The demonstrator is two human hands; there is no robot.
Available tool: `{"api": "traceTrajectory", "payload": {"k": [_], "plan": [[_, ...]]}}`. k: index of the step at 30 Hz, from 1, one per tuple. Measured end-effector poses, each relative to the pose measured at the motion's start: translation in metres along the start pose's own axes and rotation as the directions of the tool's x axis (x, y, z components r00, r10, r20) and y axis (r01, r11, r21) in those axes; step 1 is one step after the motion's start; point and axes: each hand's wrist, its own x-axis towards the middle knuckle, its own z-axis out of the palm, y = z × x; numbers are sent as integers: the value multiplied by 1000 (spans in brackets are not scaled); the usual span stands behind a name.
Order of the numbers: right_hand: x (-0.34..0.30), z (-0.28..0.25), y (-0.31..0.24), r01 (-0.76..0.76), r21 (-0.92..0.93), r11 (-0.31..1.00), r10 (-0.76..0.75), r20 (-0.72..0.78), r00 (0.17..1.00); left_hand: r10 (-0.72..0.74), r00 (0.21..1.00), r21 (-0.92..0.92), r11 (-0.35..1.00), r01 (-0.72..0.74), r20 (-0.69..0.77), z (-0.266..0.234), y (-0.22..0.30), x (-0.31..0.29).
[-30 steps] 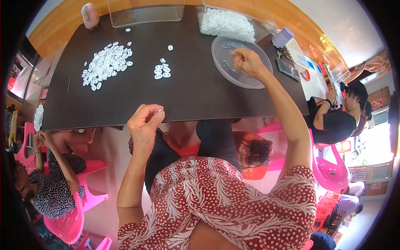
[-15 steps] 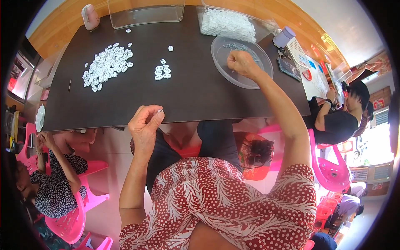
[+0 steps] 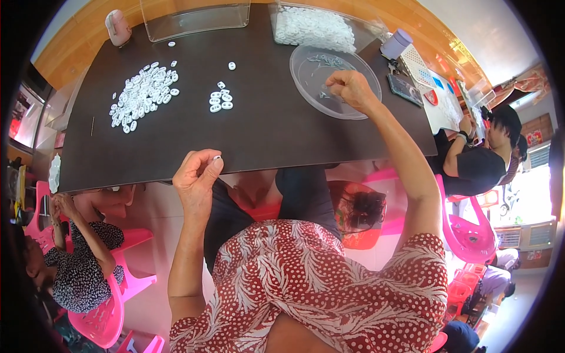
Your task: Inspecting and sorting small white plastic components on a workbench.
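Nearer the body and left of the round clear dish (image 3: 304,80), the left hand (image 3: 197,175) pinches a small white piece (image 3: 218,157) between thumb and forefinger. The right hand (image 3: 354,93), fingers curled, hangs over the dish; whether it grips anything I cannot tell. White ovals (image 3: 143,94) lie heaped well left of the dish.

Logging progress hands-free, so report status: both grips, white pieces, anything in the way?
Left grip pinching small white piece. Right grip at round clear tray; hold unclear. White heap left, smaller group centre. No obstruction visible around either grip.
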Motion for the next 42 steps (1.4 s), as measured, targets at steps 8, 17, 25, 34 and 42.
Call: {"api": "traceTrajectory", "payload": {"k": [8,17,25,34,42], "plan": [[-9,4,-16,-45,-119,992,52,61,997,-7,1000,-29,1000,7,-3,0,1,1],[-15,14,-11,123,-215,969,-138,-57,989,-228,971,-197,958,210,-71,11,16,-7],[-34,5,-75,71,-8,997,-71,-164,984,-408,910,-482,785,390,71,19,21,-3],[-60,61,-169,111,603,790,-149,14,989,-413,907,-525,757,390,79,25,23,-10],[-62,80,-185,-68,748,661,-117,193,974,-368,928,-488,801,346,53,23,22,-16]]}}
